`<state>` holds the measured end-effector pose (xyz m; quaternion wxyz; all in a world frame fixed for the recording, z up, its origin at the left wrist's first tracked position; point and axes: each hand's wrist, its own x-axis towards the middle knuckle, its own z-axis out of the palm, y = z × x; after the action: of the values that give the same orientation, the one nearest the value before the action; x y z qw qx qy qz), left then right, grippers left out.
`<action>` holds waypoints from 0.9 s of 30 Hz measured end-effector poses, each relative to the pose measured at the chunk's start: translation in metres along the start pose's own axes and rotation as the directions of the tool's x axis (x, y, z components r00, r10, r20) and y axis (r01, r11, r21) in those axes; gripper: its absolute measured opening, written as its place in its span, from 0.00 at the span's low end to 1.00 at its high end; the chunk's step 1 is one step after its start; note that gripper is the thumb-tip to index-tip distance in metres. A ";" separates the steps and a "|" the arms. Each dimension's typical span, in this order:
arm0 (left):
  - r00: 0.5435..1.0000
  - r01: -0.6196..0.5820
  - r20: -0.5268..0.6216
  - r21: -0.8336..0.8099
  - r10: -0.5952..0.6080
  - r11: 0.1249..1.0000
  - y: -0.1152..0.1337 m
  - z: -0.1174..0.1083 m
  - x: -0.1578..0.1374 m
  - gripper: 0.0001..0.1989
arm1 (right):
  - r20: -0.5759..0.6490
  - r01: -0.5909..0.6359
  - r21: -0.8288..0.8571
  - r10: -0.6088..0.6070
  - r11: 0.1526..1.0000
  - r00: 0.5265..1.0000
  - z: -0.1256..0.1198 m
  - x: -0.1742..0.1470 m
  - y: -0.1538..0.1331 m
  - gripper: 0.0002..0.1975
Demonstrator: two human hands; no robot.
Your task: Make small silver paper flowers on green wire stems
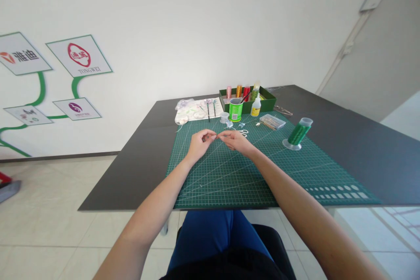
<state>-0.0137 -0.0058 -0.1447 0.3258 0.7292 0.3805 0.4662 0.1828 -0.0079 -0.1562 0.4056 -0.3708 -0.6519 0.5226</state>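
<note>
Fingertips meeting, my left hand and my right hand are both pinched together above the green cutting mat. Whatever lies between the fingertips is too small to make out; a hint of red shows there. Just behind my right hand lie white-handled scissors, partly hidden by it. A small white spool and scraps of clear plastic are a little farther back. A bright green can stands beyond them, with a dark stick leaning out of it.
A green box with thread spools stands at the back, a glue bottle before it. To the right are a clear case, a green thread spool and pliers. Dark tools lie on a white cloth at back left.
</note>
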 end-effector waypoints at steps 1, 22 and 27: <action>1.000 -0.002 0.002 0.004 0.002 1.000 0.000 0.000 0.000 0.09 | -0.004 -0.002 0.000 0.002 1.000 1.000 0.000 0.000 0.000 0.23; 0.987 0.119 -0.071 -0.258 -0.141 0.959 -0.006 -0.002 0.004 0.15 | 0.094 0.049 0.101 -0.059 0.994 0.994 -0.002 -0.004 -0.005 0.22; 0.974 0.165 -0.088 -0.344 -0.206 0.925 -0.005 -0.002 0.004 0.16 | 0.076 0.051 0.122 -0.061 0.991 0.995 -0.002 -0.005 -0.006 0.22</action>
<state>-0.0160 0.0007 -0.1462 0.4634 0.5940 0.3826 0.5348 0.1862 -0.0126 -0.1507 0.4152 -0.3062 -0.6453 0.5635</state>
